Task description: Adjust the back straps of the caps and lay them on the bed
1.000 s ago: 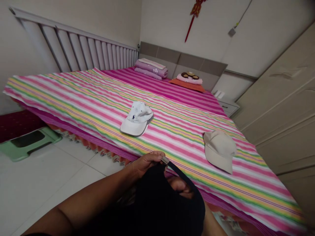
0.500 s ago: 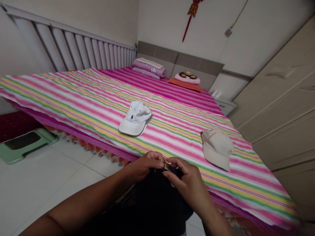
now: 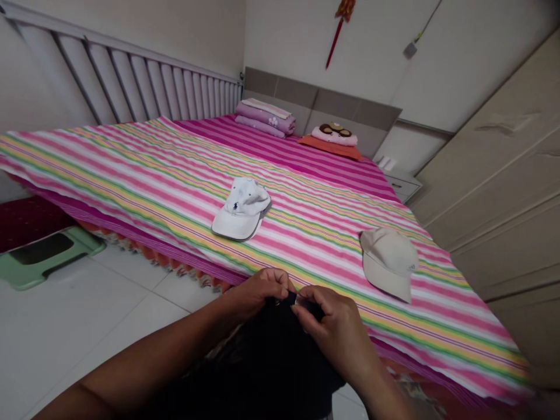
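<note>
**Dark fabric strap (image 3: 289, 298), pinched from either side**

Item, nearest: soft navy-black fabric cap (image 3: 301, 353), hung beneath both hands; lower outline lost in shadow, full shape cannot be told. The strap sits along its upper edge.

Item: left hand (image 3: 265, 293), bare, thumb and fingers drawn close, pinching the strap's left part.

Item: right hand (image 3: 336, 318), bare, thumb and forefinger almost together on a small, pale, metallic-looking clasp (image 3: 298, 299).

Relation of note: the strap's short exposed length runs roughly sideways, from left fingertips to right. The clasp lies at its right end, touching the right fingertips; the left fingertips are just beside it, so the right hand is the nearer.

Item, beyond: pink, white, yellow and green striped cloth (image 3: 306, 236), spread over the bed. On it, a white cap with a dark-blue emblem (image 3: 242, 209), ahead and slightly left of the hands, brim toward the near edge; and a plain beige cap (image 3: 389, 259), ahead and right.

Item, farthest: folded purple bedding (image 3: 265, 121), before a grey panelled headboard (image 3: 300, 105).
</note>
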A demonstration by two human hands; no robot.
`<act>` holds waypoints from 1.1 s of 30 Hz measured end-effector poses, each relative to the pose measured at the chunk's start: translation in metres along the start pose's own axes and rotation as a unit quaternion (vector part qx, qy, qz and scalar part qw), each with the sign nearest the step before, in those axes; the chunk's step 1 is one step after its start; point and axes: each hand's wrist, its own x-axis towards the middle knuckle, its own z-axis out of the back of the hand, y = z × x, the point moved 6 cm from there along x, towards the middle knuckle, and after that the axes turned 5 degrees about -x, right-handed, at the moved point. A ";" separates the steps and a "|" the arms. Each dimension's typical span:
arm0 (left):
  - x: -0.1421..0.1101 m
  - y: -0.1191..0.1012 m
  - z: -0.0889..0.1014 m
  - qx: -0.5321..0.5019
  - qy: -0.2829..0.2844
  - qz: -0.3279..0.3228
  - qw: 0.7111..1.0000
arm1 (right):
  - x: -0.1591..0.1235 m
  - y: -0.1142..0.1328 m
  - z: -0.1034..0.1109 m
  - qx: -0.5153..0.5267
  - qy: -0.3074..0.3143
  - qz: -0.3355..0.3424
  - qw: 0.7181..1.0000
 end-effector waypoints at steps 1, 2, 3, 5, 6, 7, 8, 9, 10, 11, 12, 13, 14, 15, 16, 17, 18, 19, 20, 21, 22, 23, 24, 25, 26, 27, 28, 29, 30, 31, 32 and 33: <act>0.000 0.000 0.001 -0.002 -0.002 0.001 1.000 | 0.001 -0.005 -0.002 0.047 0.018 -0.023 0.998; 0.000 -0.001 0.001 -0.007 -0.004 0.003 1.000 | 0.001 -0.012 -0.004 0.109 0.045 -0.052 0.992; 0.000 -0.002 0.002 -0.013 -0.004 0.004 1.000 | 0.001 -0.020 -0.008 0.179 0.079 -0.082 0.977; 0.000 -0.006 0.002 -0.029 -0.003 0.002 1.000 | 0.000 -0.033 -0.017 0.300 0.152 -0.122 0.934; 0.001 -0.007 0.003 -0.037 -0.003 -0.001 0.999 | -0.001 -0.038 -0.020 0.340 0.178 -0.127 0.915; 0.001 -0.009 0.004 -0.044 -0.003 -0.003 0.999 | -0.002 -0.044 -0.023 0.369 0.193 -0.128 0.900; 0.002 -0.010 0.006 -0.050 -0.003 -0.004 0.999 | -0.003 -0.049 -0.024 0.395 0.198 -0.127 0.888; 0.003 -0.010 0.007 -0.054 -0.003 -0.002 0.999 | -0.004 -0.053 -0.026 0.427 0.198 -0.130 0.873; 0.003 -0.010 0.007 -0.054 -0.002 0.002 0.999 | -0.006 -0.056 -0.028 0.463 0.194 -0.137 0.854; 0.004 -0.011 0.007 -0.051 0.001 0.008 0.999 | -0.007 -0.059 -0.030 0.500 0.187 -0.148 0.833; 0.004 -0.011 0.007 -0.044 0.006 0.015 0.999 | -0.009 -0.061 -0.032 0.533 0.180 -0.161 0.811; 0.004 -0.011 0.005 -0.036 0.011 0.025 0.999 | -0.011 -0.062 -0.033 0.557 0.172 -0.172 0.794; 0.004 -0.011 0.003 -0.027 0.015 0.035 0.999 | -0.012 -0.063 -0.033 0.573 0.164 -0.181 0.783; 0.004 -0.012 0.001 -0.015 0.018 0.045 0.999 | -0.013 -0.064 -0.033 0.581 0.154 -0.189 0.777; 0.004 -0.012 -0.001 -0.002 0.021 0.055 0.998 | -0.014 -0.064 -0.033 0.584 0.146 -0.195 0.774; 0.004 -0.013 -0.003 0.014 0.025 0.065 0.997 | -0.014 -0.064 -0.032 0.584 0.140 -0.198 0.775; 0.004 -0.013 -0.006 0.032 0.030 0.075 0.996 | -0.015 -0.064 -0.031 0.581 0.136 -0.198 0.778; 0.004 -0.014 -0.007 0.054 0.038 0.085 0.994 | -0.015 -0.064 -0.030 0.576 0.133 -0.198 0.782; 0.005 -0.014 -0.009 0.077 0.046 0.095 0.991 | -0.015 -0.064 -0.029 0.570 0.129 -0.198 0.787; 0.005 -0.013 -0.010 0.099 0.053 0.108 0.988 | -0.016 -0.064 -0.028 0.565 0.127 -0.198 0.791; 0.005 -0.012 -0.010 0.118 0.057 0.121 0.984 | -0.016 -0.063 -0.026 0.560 0.124 -0.197 0.795; 0.004 -0.011 -0.010 0.133 0.061 0.136 0.980 | -0.016 -0.063 -0.025 0.556 0.122 -0.197 0.799; 0.004 -0.010 -0.010 0.146 0.063 0.152 0.976 | -0.017 -0.062 -0.024 0.552 0.121 -0.195 0.802; 0.003 -0.009 -0.010 0.155 0.065 0.168 0.971 | -0.017 -0.060 -0.023 0.548 0.121 -0.191 0.805; 0.002 -0.007 -0.011 0.161 0.066 0.184 0.967 | -0.017 -0.059 -0.022 0.544 0.121 -0.187 0.809; 0.001 -0.006 -0.011 0.164 0.066 0.195 0.965 | -0.017 -0.057 -0.021 0.541 0.121 -0.182 0.812; 0.000 -0.006 -0.011 0.164 0.064 0.202 0.963 | -0.017 -0.056 -0.020 0.539 0.120 -0.178 0.815; -0.001 -0.005 -0.012 0.161 0.062 0.206 0.963 | -0.017 -0.056 -0.019 0.537 0.118 -0.175 0.816; -0.001 -0.005 -0.012 0.155 0.060 0.207 0.964 | -0.017 -0.056 -0.018 0.537 0.118 -0.173 0.817; -0.001 -0.004 -0.012 0.147 0.060 0.207 0.965 | -0.018 -0.056 -0.018 0.536 0.121 -0.171 0.818; -0.001 -0.004 -0.012 0.140 0.059 0.206 0.967 | -0.019 -0.057 -0.018 0.533 0.128 -0.170 0.819; -0.001 -0.004 -0.012 0.134 0.058 0.203 0.968 | -0.020 -0.057 -0.018 0.529 0.138 -0.169 0.820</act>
